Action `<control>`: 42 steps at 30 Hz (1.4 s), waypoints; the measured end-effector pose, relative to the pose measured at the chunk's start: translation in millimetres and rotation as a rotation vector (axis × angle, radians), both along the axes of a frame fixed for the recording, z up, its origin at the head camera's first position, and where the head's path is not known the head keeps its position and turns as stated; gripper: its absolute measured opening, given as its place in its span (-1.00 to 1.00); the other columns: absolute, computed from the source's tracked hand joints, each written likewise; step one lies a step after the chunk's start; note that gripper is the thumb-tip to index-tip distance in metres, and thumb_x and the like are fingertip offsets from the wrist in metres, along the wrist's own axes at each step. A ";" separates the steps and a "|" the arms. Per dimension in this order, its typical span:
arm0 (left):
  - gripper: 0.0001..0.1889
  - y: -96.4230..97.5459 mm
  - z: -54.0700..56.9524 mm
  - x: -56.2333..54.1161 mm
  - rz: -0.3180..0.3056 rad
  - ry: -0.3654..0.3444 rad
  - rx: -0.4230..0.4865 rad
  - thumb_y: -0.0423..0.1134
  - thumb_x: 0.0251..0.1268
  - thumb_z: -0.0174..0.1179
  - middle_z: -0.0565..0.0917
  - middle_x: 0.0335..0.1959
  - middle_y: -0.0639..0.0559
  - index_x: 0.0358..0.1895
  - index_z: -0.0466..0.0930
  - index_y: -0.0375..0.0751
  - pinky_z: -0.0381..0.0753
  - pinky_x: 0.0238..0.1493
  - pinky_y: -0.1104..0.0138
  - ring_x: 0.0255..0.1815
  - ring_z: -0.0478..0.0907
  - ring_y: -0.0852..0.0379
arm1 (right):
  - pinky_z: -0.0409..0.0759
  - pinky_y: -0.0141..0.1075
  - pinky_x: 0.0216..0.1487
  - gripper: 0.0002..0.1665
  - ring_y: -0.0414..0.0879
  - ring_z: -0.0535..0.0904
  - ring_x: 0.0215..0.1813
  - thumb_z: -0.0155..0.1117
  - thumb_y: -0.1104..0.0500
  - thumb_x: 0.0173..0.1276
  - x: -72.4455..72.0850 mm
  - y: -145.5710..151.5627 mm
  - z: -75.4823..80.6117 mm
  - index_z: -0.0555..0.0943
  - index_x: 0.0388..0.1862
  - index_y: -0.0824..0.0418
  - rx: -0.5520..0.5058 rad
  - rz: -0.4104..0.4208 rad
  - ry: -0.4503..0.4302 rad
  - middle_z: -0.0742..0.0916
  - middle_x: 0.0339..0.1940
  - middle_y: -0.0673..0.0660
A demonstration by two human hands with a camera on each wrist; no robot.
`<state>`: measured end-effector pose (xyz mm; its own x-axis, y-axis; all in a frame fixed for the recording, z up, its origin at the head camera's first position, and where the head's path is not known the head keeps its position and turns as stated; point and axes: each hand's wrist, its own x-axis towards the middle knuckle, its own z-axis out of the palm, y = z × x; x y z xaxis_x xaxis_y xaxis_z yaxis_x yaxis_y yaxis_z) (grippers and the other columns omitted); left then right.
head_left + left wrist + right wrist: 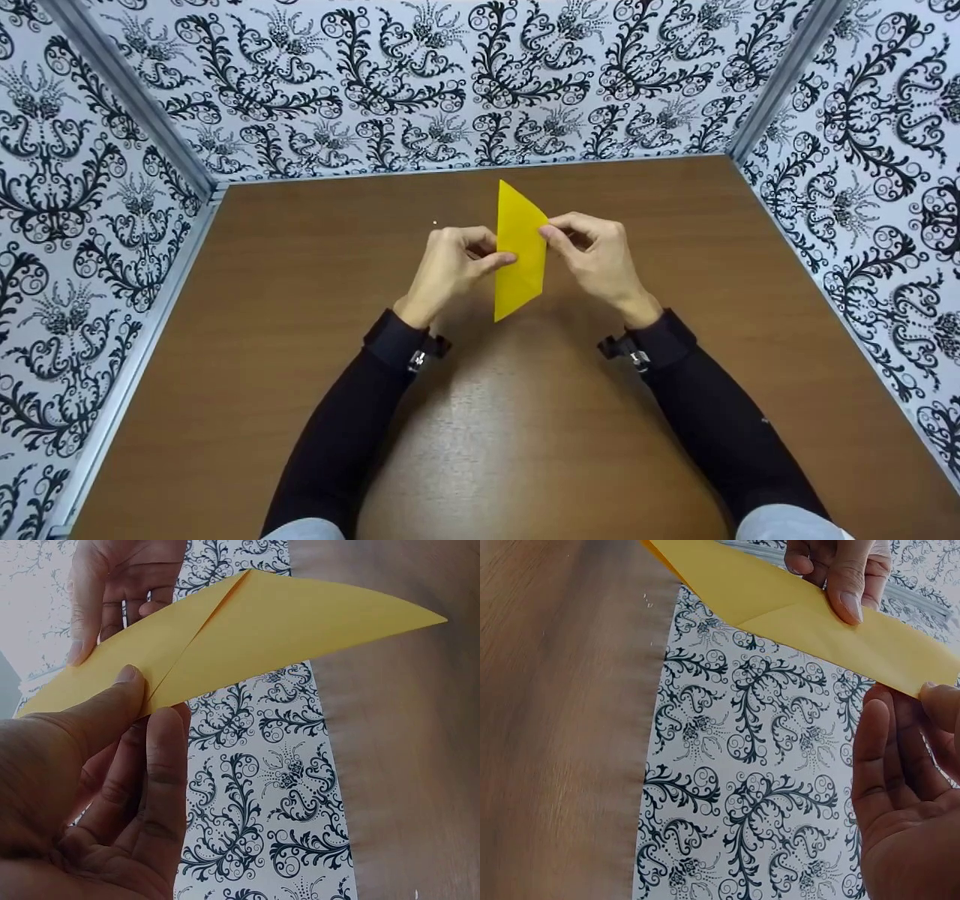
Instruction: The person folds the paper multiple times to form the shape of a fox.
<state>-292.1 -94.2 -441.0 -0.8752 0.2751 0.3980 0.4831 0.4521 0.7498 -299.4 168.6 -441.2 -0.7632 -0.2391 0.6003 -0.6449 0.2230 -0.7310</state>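
A folded sheet of yellow paper (520, 259) is held up above the table between both hands, its long straight edge to the left and pointed corners at top and bottom. My left hand (457, 262) pinches that long edge near its middle, thumb on the near face and fingers behind. On the opposite edge, toward the upper corner, my right hand (596, 251) pinches the paper between thumb and forefinger. In the left wrist view a slanting flap edge crosses the yellow paper (285, 622). A faint crease shows on the paper (780, 611) in the right wrist view.
Beneath the hands lies a brown wooden table (300, 300). Walls with black-and-white scroll patterns (405, 82) stand at its back and both sides, joined by grey metal posts (784, 75). A tiny white speck (435, 222) lies behind the left hand.
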 end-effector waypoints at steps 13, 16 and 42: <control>-0.81 -2.3 4.0 1.2 0.010 0.016 -0.019 -0.08 0.47 0.66 0.96 -0.28 0.01 -0.18 0.97 -0.14 0.77 -0.25 0.43 -0.35 0.84 0.14 | 0.89 -0.42 -0.04 -0.86 -0.32 0.89 -0.20 0.55 0.31 0.63 0.5 -0.1 -0.8 0.96 0.01 0.34 0.006 0.045 0.004 0.98 -0.13 0.31; -0.80 -3.4 5.0 1.3 0.013 0.022 -0.013 -0.08 0.47 0.66 0.96 -0.27 0.01 -0.18 0.97 -0.14 0.79 -0.23 0.43 -0.34 0.85 0.14 | 0.88 -0.43 -0.07 -0.85 -0.34 0.87 -0.23 0.55 0.28 0.65 0.6 -0.9 -0.4 0.96 0.00 0.34 0.042 0.060 -0.002 0.98 -0.15 0.29; -0.82 -5.7 6.7 0.9 0.021 0.045 0.036 -0.11 0.46 0.68 0.97 -0.25 0.00 -0.16 0.98 -0.16 0.80 -0.22 0.43 -0.33 0.87 0.13 | 0.85 -0.41 -0.20 -0.84 -0.29 0.85 -0.32 0.60 0.21 0.61 -0.9 -2.9 -10.7 0.99 0.02 0.24 0.088 0.087 -0.083 0.99 -0.20 0.22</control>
